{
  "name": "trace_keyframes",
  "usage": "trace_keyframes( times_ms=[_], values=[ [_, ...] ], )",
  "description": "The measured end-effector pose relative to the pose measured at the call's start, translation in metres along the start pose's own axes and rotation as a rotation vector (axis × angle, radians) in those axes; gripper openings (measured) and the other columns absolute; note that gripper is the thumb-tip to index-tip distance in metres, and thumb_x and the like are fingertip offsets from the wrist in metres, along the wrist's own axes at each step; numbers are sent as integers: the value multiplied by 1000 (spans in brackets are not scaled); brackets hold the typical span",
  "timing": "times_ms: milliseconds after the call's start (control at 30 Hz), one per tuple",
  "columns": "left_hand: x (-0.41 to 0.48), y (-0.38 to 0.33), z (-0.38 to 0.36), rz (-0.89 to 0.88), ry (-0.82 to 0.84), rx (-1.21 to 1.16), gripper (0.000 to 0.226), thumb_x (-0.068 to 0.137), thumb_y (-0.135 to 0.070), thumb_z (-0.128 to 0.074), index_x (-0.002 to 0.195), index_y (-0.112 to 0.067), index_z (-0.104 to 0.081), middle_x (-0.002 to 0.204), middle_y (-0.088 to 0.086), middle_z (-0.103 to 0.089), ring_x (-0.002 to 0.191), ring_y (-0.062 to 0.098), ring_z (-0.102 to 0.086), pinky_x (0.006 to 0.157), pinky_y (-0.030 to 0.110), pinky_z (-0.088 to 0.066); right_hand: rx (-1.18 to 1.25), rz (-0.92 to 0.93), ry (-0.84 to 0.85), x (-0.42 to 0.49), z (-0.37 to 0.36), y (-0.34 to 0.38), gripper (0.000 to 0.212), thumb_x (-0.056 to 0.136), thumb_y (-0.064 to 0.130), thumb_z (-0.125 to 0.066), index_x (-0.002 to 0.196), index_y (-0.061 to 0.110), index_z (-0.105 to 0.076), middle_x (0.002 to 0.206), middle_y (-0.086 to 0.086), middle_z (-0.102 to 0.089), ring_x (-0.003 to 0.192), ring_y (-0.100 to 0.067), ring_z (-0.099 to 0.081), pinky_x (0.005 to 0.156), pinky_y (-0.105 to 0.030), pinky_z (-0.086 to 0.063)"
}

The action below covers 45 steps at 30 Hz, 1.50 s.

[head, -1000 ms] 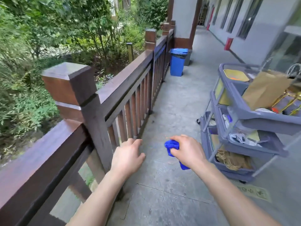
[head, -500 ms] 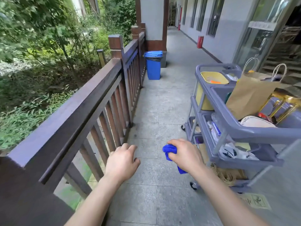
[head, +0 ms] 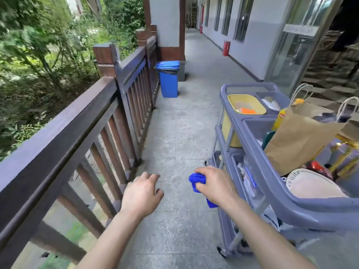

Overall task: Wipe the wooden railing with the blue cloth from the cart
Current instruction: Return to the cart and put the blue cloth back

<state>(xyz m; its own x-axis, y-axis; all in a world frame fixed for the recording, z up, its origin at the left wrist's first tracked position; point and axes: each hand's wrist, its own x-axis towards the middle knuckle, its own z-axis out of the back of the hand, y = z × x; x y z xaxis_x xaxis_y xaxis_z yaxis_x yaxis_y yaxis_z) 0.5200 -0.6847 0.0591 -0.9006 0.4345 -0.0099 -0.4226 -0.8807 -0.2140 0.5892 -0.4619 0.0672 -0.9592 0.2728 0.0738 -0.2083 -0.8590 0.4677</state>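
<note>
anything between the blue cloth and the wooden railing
Only the person's own left hand, open over the floor, lies between the blue cloth in the right hand and the railing. The cart stands on the other side.

Blue wheelie bin [head: 168, 80], black liner at rim, centre frame on grey paved floor [head: 174, 129]. Grey bin [head: 182, 71] just behind it, against white pillar [head: 167, 26] with brown base. Greenery [head: 38, 45] fills upper left. Red box [head: 226, 48] by wall, upper centre-right; dark windows [head: 243, 18] above it. Glass door [head: 291, 45] upper right. Right side: yellow tub [head: 235, 99], orange object [head: 247, 111] inside; brown paper bag [head: 297, 140] with white twisted handles; yellow bottle [head: 279, 118] touching bag's left edge; white rounded item [head: 310, 185], lettering partly legible, lower right.
</note>
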Motion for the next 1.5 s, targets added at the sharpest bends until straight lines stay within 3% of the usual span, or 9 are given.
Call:
trace_keyframes(
  times_ms=[300, 433, 633, 767, 1000, 1167, 1300, 1400, 1500],
  values=[
    [190, 3, -8, -220, 46, -32, 52, 92, -43, -48, 143, -31, -46, 131, -3, -55, 121, 23, -54, 94, 37, -46, -32, -206, -104, 132, -4, -30, 38, 71, 29, -53, 107, 34, -61, 106, 12, -61, 97, -16, -58, 75, -34, -50],
    [267, 11, 0, -316, 79, -26, 51, 92, -42, -48, 142, -31, -45, 130, -4, -55, 120, 23, -54, 93, 37, -44, -38, -302, -133, 189, -1, -25, 32, 68, 27, -55, 99, 32, -61, 92, 5, -59, 88, -21, -59, 68, -35, -49],
    [363, -4, 8, -470, 116, -30, 51, 94, -40, -48, 144, -30, -44, 132, -3, -55, 120, 23, -55, 94, 36, -48, -23, -429, -228, 250, 2, -31, 35, 67, 27, -55, 101, 32, -64, 95, 10, -61, 87, -17, -60, 73, -35, -52],
    [422, -32, 1, -572, 132, -50, 51, 94, -40, -47, 143, -31, -43, 133, -5, -53, 118, 21, -55, 89, 35, -47, -45, -489, -296, 287, 8, -57, 31, 69, 29, -58, 99, 32, -64, 98, 7, -63, 91, -20, -60, 73, -36, -51],
    [532, -110, -23, -777, 128, -52, 48, 95, -38, -46, 141, -28, -46, 129, -5, -54, 113, 21, -57, 93, 38, -48, -3, -591, -541, 350, 24, -127, 33, 69, 28, -59, 99, 37, -64, 100, 8, -65, 85, -22, -63, 69, -37, -52],
    [601, -157, -36, -913, 90, -36, 48, 91, -41, -49, 138, -27, -51, 127, -5, -54, 124, 19, -48, 99, 37, -43, -13, -669, -712, 400, 38, -172, 35, 70, 23, -63, 103, 33, -63, 105, 6, -67, 89, -21, -62, 69, -33, -50],
    [647, -194, -45, -1007, 91, -68, 48, 89, -39, -54, 135, -25, -55, 128, 0, -55, 129, 24, -47, 103, 40, -39, -43, -760, -793, 427, 50, -198, 36, 70, 21, -64, 104, 33, -63, 106, 2, -66, 90, -25, -62, 70, -38, -53],
    [679, -224, -54, -1100, 123, -59, 53, 87, -44, -43, 136, -26, -54, 136, 2, -52, 135, 26, -41, 109, 40, -34, -75, -843, -884, 443, 54, -217, 36, 71, 19, -66, 106, 30, -66, 109, 3, -66, 95, -23, -61, 74, -35, -52],
    [710, -252, -67, -1235, 107, -83, 52, 85, -43, -44, 129, -22, -61, 131, 8, -57, 130, 31, -49, 103, 44, -41, -145, -979, -969, 459, 49, -232, 36, 73, 20, -66, 108, 27, -65, 116, 6, -63, 98, -23, -59, 76, -32, -51]
  ],
)
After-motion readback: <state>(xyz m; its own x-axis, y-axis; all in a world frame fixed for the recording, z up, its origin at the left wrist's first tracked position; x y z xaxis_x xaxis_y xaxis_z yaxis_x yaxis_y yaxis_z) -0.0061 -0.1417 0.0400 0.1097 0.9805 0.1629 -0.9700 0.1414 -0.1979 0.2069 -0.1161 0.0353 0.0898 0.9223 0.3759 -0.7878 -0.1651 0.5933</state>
